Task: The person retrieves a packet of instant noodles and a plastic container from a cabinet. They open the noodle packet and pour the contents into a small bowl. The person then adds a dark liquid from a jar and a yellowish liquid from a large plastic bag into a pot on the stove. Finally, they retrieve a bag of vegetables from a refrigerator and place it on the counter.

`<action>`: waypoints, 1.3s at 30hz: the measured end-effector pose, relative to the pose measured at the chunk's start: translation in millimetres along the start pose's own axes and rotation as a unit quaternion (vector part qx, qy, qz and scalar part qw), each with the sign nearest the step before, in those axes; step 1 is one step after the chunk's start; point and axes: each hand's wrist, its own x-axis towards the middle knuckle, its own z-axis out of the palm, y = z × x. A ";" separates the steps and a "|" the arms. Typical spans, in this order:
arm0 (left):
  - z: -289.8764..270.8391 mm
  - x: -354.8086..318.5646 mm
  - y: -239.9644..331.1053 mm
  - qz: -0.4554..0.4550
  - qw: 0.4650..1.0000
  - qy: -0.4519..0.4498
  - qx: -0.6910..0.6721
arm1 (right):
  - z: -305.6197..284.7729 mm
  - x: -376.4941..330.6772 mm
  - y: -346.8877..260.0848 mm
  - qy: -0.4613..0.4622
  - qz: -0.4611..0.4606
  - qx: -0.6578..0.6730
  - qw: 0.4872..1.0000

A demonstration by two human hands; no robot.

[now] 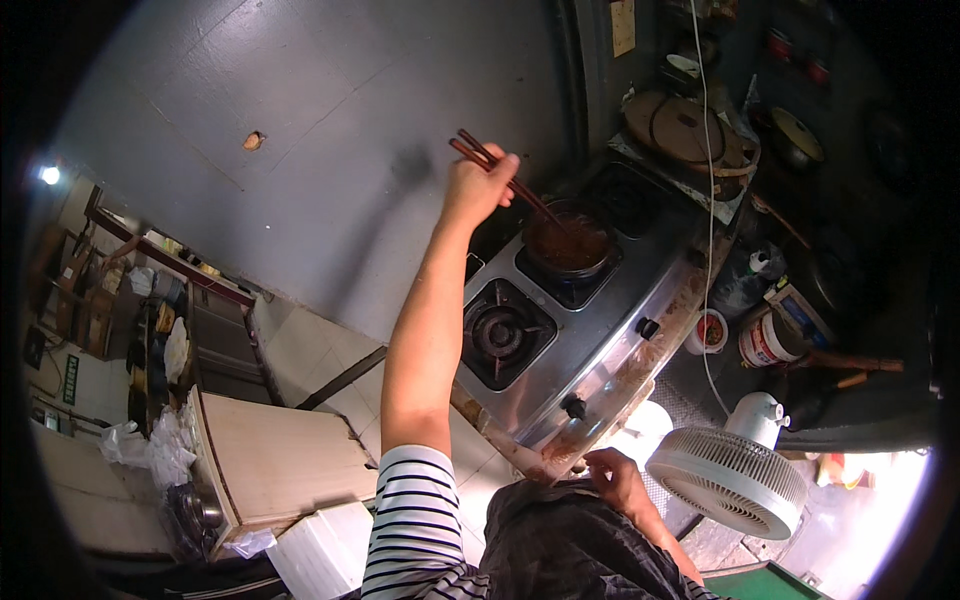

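Observation:
My left hand (484, 185), closed, grips a pair of dark reddish-brown chopsticks (527, 195) from above. Their lower ends reach into a dark round pot (568, 272) with brown-red contents (565, 240), on the middle burner of a steel gas stove (610, 300). Close to the stove's front edge, beside the dark apron cloth over my body, is my right hand (617, 480). Its fingers are loosely bent and partly apart, with nothing seen in them. Nearer to me on the stove, another burner (502, 332) has nothing on it.
A white fan (728, 483) stands right of my right hand, its cable (708, 200) hanging past the stove. Two tubs, one a white bucket (768, 340), sit beyond the stove front. A round brown lid (685, 132) lies at the far end. A grey wall (330, 130) rises behind.

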 end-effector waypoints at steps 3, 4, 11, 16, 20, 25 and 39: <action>-43.0 14.0 -20.8 -0.075 0.995 -0.057 -0.021 | -6.8 2.3 -12.4 -0.013 0.009 0.013 1.000; -35.7 8.7 -25.8 -0.107 0.992 -0.058 -0.015 | -7.5 1.7 -6.8 -0.006 0.016 0.016 1.000; -39.2 1.5 -31.5 -0.103 0.994 -0.039 0.010 | -3.1 -0.1 -18.2 -0.040 0.010 0.010 0.999; 8.3 -3.6 3.5 -0.020 0.998 -0.020 -0.051 | 5.2 2.4 -11.2 -0.035 -0.015 -0.009 0.999; -20.3 -1.1 -6.2 -0.079 0.997 0.005 -0.022 | 1.6 -3.5 1.6 -0.033 0.004 -0.014 0.999; 6.7 -0.1 -11.9 -0.026 0.998 0.045 -0.040 | 0.7 4.5 -21.7 -0.079 -0.042 -0.022 0.996; 24.3 -15.0 5.1 0.016 0.998 0.040 -0.046 | 11.9 7.8 17.2 -0.127 -0.042 -0.044 0.990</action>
